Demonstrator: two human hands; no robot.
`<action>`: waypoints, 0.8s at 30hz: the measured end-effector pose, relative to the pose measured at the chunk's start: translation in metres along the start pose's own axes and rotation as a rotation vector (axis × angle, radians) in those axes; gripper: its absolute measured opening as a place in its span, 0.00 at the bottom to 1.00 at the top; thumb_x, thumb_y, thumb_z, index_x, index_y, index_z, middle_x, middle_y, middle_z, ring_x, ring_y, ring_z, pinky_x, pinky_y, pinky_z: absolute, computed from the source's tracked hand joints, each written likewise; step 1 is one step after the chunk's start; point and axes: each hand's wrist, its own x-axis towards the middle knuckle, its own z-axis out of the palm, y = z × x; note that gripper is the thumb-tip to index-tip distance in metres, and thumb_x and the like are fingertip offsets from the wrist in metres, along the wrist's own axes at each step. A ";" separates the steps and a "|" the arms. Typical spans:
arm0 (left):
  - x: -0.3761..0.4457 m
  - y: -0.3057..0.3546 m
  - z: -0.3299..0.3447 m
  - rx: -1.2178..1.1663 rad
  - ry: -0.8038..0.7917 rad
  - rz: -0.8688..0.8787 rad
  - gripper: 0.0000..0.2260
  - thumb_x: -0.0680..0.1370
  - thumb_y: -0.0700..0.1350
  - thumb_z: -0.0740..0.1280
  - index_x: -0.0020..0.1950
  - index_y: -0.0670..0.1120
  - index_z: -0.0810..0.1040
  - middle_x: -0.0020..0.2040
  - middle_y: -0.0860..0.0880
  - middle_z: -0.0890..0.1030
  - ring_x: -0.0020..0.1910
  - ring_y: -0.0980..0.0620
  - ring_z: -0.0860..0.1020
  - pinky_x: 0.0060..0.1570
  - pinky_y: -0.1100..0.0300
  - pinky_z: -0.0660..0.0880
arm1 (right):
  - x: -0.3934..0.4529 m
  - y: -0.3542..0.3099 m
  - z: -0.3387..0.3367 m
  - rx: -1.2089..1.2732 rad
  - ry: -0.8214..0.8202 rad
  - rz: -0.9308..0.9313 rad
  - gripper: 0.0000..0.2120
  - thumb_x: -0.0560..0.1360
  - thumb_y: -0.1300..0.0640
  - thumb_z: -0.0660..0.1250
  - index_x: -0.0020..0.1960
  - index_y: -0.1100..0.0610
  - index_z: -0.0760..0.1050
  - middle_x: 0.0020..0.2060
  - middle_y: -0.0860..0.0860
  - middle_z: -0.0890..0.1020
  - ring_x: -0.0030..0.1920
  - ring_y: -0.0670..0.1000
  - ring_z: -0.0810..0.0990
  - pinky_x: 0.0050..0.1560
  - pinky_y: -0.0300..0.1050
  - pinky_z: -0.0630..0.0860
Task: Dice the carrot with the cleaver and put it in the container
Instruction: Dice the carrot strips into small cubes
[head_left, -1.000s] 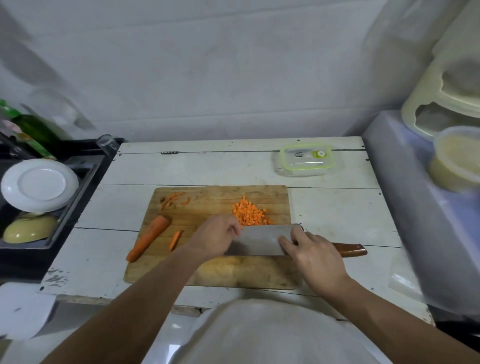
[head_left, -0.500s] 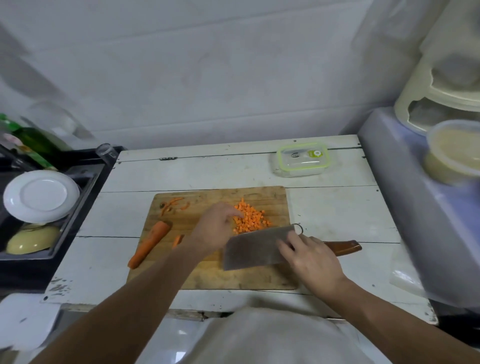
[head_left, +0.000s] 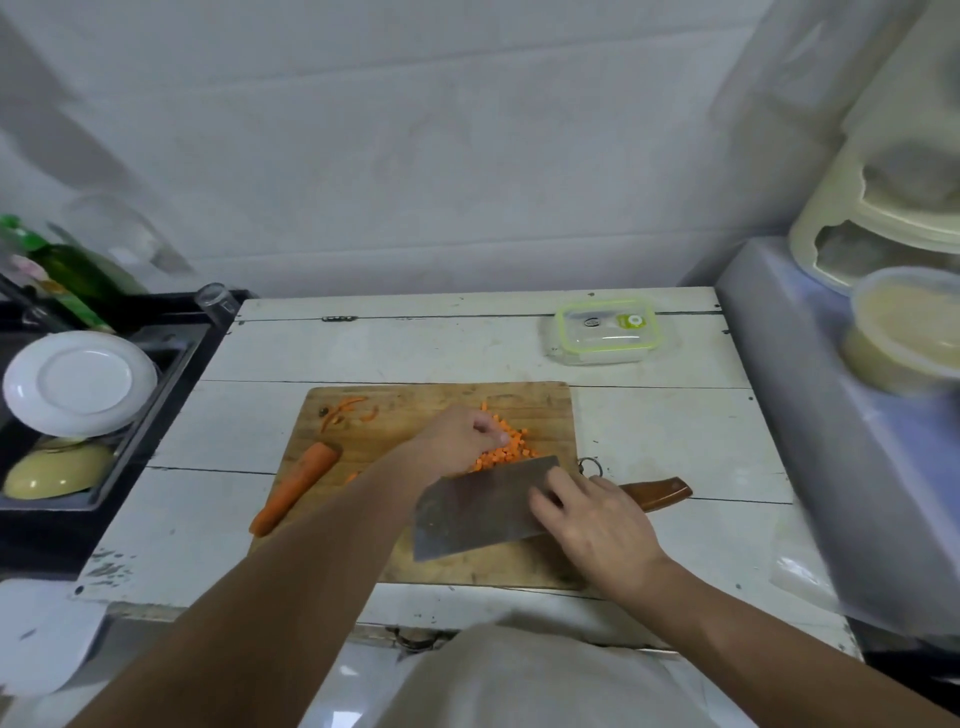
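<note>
The right hand (head_left: 597, 525) grips the cleaver (head_left: 480, 512) where blade meets handle, fingers curled over the flat of the steel, the wooden handle poking out toward the bench's right edge. The blade lies tilted on the cutting board (head_left: 363, 415), its far edge against the pile of diced carrot (head_left: 511, 452). The left hand (head_left: 460, 439) rests on that pile with fingers bent, apparently cupping the cubes toward the blade; whether it pinches any I cannot tell.

The likely step is loading dice onto the blade for transfer. The container (head_left: 605, 332) sits near the bench's back right corner, well apart from the board, and its green-rimmed lid appears to be on. Cubes carried on the flat steel could roll off on the way, and a closed lid would leave both hands occupied with nowhere to tip. The left fingertips are also just beside the blade's edge, so a quick scoop could nick them.

1 uncut carrot piece (head_left: 296, 486) lies across the board's left edge, and peel scraps (head_left: 345, 408) sit near its back left corner, so dicing looks unfinished.

The bench (head_left: 467, 348) is white painted planks, chipped at the front. Left of it, a dark sink (head_left: 171, 364) holds a white plate (head_left: 78, 382) and a yellow bowl (head_left: 57, 467). Plastic tubs (head_left: 898, 332) stand at right.
</note>
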 end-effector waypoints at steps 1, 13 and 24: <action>0.000 -0.001 -0.002 0.071 0.039 0.020 0.04 0.80 0.52 0.72 0.48 0.54 0.86 0.49 0.53 0.86 0.47 0.54 0.82 0.42 0.62 0.74 | -0.002 0.002 -0.001 0.007 -0.020 0.022 0.13 0.66 0.65 0.70 0.50 0.58 0.75 0.42 0.55 0.73 0.35 0.56 0.75 0.33 0.49 0.72; 0.003 0.002 -0.008 0.587 0.133 0.246 0.11 0.82 0.53 0.66 0.45 0.51 0.83 0.50 0.51 0.82 0.54 0.50 0.77 0.63 0.47 0.71 | -0.010 -0.014 -0.015 0.099 -0.395 0.301 0.17 0.57 0.65 0.76 0.41 0.53 0.74 0.39 0.52 0.71 0.26 0.54 0.72 0.25 0.44 0.61; -0.077 -0.122 -0.061 0.141 0.476 -0.243 0.09 0.82 0.47 0.62 0.58 0.46 0.77 0.52 0.50 0.80 0.42 0.51 0.78 0.43 0.55 0.76 | 0.044 -0.086 0.001 0.421 -0.464 0.551 0.14 0.78 0.61 0.61 0.61 0.51 0.73 0.48 0.52 0.77 0.48 0.59 0.80 0.39 0.49 0.74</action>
